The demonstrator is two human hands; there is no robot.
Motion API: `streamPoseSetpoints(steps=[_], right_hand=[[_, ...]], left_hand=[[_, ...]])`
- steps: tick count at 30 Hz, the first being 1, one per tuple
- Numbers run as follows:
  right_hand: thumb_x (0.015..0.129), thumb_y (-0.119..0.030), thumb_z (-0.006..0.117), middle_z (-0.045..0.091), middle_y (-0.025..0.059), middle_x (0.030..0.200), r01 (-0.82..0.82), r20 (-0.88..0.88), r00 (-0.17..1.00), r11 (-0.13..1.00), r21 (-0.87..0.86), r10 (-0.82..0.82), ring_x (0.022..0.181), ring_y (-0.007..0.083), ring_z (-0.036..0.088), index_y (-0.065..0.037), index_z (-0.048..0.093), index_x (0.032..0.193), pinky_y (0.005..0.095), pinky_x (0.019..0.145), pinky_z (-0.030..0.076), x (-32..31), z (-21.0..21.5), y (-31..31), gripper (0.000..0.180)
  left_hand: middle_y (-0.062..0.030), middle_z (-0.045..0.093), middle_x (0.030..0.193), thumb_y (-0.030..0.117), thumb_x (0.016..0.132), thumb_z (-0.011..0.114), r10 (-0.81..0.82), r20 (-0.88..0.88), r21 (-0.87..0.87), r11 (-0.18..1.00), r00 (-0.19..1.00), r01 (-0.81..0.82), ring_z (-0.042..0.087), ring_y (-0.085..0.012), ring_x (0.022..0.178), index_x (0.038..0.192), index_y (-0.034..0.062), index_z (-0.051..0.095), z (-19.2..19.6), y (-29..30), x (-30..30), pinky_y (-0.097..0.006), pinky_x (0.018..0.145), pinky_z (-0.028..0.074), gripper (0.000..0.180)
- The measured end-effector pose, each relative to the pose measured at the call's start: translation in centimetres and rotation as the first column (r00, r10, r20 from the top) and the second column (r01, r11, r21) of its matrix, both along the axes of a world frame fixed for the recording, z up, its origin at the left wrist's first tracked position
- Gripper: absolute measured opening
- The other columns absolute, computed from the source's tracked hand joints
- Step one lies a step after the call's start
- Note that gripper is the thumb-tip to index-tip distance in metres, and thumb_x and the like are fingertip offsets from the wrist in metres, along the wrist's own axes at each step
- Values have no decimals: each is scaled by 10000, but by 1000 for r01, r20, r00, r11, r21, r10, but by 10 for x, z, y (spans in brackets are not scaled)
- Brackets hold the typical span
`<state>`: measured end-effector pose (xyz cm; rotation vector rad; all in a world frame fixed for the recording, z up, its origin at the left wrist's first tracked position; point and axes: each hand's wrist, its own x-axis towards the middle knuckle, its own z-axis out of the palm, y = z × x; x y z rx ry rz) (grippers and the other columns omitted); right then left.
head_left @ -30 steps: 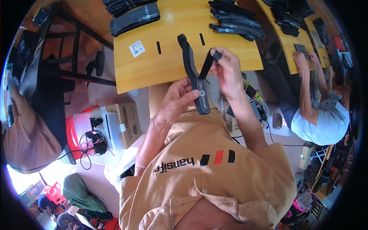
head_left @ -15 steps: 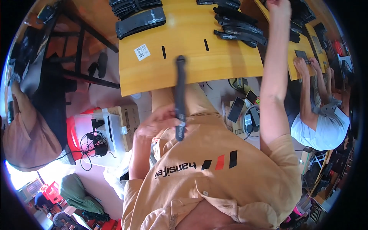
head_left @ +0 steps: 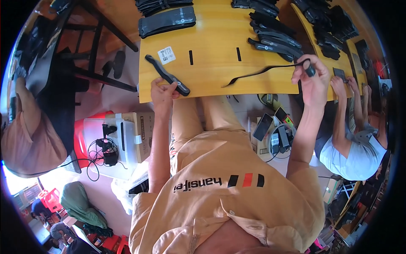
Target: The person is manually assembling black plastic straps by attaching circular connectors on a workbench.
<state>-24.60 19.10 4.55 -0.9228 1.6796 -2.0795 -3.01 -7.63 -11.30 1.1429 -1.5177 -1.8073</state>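
Observation:
At the table's near left edge, my left hand (head_left: 165,91) pinches a black strap (head_left: 167,74) with pale printing, which slants up and away over the tabletop. Off the near right corner, my right hand (head_left: 312,82) is closed on the end of a thin black band (head_left: 266,69). That band stretches leftward above the table in a wavy line, its free end blurred. A short dark cylindrical piece (head_left: 311,70) shows at the fingers of my right hand; whether it belongs to the band I cannot tell.
The wooden table (head_left: 211,82) bears a white label (head_left: 166,54), two dark marks, a stack of black straps (head_left: 167,22) at far left and a fanned pile (head_left: 275,38) at right. On the right, a co-worker (head_left: 353,144) handles a dark piece. A clear box (head_left: 101,139) with cables stands lower left.
My left hand has carried its strap forward from over my lap to the table edge. My right hand has come back from the far right and now holds a thin black band.

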Motion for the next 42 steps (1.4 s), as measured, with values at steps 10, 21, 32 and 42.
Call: streamPoseSetpoints(steps=[10,21,32,42], right_hand=[[812,-216,579,580,124,761,-223,-1,975,975,-13,223,588,182,618,83,585,870,267,561,525,3,-5,23,304],[695,173,417,627,59,823,-447,-107,834,776,444,541,676,93,598,18,617,947,202,577,503,41,12,-20,358],[739,166,406,628,65,835,-433,285,899,775,460,333,684,78,580,43,621,947,207,599,496,12,-68,-22,323],[755,89,479,605,23,674,-36,305,948,914,404,-97,531,60,518,21,647,895,177,479,408,-26,-137,-73,229]], left_hand=[[-66,532,580,108,800,629,58,253,-115,993,966,-29,502,-117,446,1156,-11,361,14,11,11,-237,397,395,461],[-48,638,750,127,808,631,-449,-90,-635,714,889,296,565,-152,700,1182,28,501,106,55,-27,-255,683,434,408],[36,520,655,118,851,594,-807,82,-138,572,584,809,448,-39,617,877,-24,597,67,12,-15,-195,542,376,144],[-19,600,675,74,809,646,-487,124,34,873,865,487,552,-70,568,869,-3,612,43,-39,-64,-178,540,451,104]])
